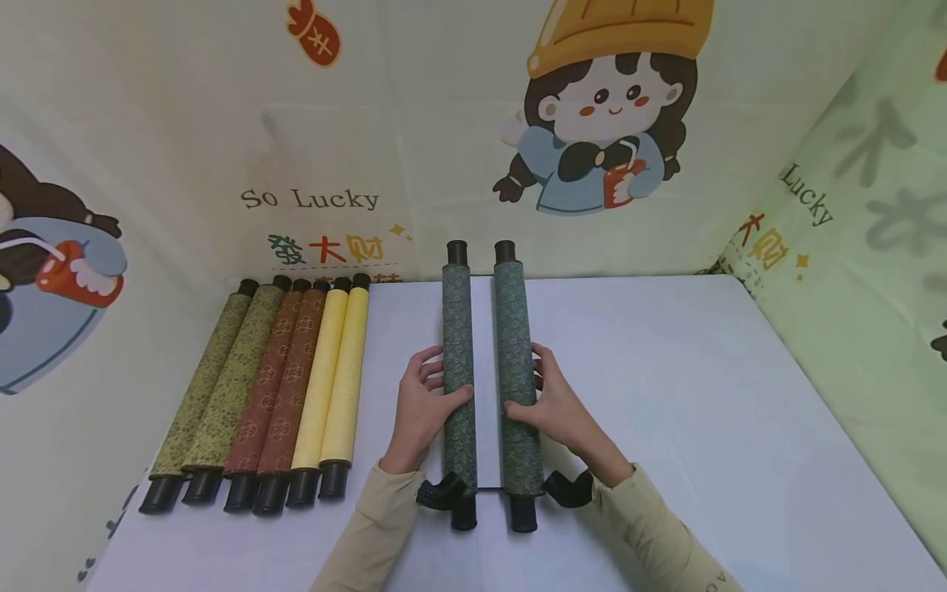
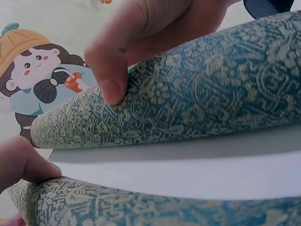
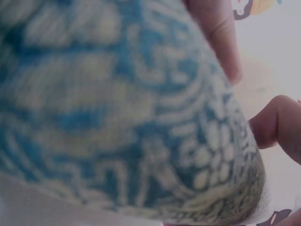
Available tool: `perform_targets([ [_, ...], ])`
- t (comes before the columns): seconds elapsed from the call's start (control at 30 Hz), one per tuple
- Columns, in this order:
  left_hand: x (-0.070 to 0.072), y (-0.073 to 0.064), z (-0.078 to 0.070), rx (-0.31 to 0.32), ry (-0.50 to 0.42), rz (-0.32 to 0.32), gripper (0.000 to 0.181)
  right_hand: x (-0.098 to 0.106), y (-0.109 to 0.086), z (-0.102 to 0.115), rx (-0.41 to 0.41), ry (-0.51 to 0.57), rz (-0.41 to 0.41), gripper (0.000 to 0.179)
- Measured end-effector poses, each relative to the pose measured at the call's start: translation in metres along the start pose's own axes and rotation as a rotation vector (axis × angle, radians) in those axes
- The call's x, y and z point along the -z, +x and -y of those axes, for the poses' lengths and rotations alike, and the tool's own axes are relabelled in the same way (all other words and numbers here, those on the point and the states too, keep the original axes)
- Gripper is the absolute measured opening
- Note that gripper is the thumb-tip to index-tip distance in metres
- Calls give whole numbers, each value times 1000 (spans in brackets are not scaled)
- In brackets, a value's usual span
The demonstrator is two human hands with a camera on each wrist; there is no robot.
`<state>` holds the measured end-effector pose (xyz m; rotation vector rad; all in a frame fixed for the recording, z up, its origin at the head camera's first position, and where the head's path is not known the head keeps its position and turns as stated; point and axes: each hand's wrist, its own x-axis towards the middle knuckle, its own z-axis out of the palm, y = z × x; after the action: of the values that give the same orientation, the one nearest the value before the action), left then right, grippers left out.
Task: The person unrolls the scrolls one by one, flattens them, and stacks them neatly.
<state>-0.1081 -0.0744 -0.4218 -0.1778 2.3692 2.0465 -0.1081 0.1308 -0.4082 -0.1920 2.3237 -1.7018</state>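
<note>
Two blue-green patterned scroll rolls with black end knobs stand side by side at the table's middle. My left hand (image 1: 423,411) grips the left roll (image 1: 457,321), thumb on top and fingers round its outer side. The right roll (image 1: 512,321) is held the same way by my right hand (image 1: 560,407). A narrow white strip (image 1: 484,427) shows between them; in the left wrist view a white surface (image 2: 169,172) fills this gap. I cannot tell whether it is paper joining the rolls or the tabletop. Close up, the right wrist view shows blurred patterned cloth (image 3: 117,117).
To the left lie more scrolls in a row: green patterned (image 1: 237,370), dark red (image 1: 288,395) and yellow (image 1: 345,370), all with black ends. They rest on a white table (image 1: 666,370). Printed cloth (image 1: 444,123) hangs behind and at both sides.
</note>
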Motion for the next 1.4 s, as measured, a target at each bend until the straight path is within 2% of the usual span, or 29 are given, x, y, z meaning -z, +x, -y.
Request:
perform_targets([
  [0.3, 1, -1, 0, 43, -29, 6, 73, 7, -1, -1, -17, 50, 59, 98],
  [0.53, 1, -2, 1, 62, -40, 11, 73, 8, -1, -1, -60, 34, 37, 100],
  [0.77, 5, -2, -2, 94, -58, 70, 79, 13, 0, -1, -69, 22, 24, 92],
  [1.07, 8, -3, -6, 64, -84, 117, 75, 19, 1, 1, -82, 3, 29, 89],
  [1.2, 9, -2, -5, 44, -104, 141, 74, 23, 2, 0, -54, 11, 56, 87],
  [1.4, 11, -2, -2, 77, -110, 161, 75, 25, 2, -3, -34, 34, 94, 86],
])
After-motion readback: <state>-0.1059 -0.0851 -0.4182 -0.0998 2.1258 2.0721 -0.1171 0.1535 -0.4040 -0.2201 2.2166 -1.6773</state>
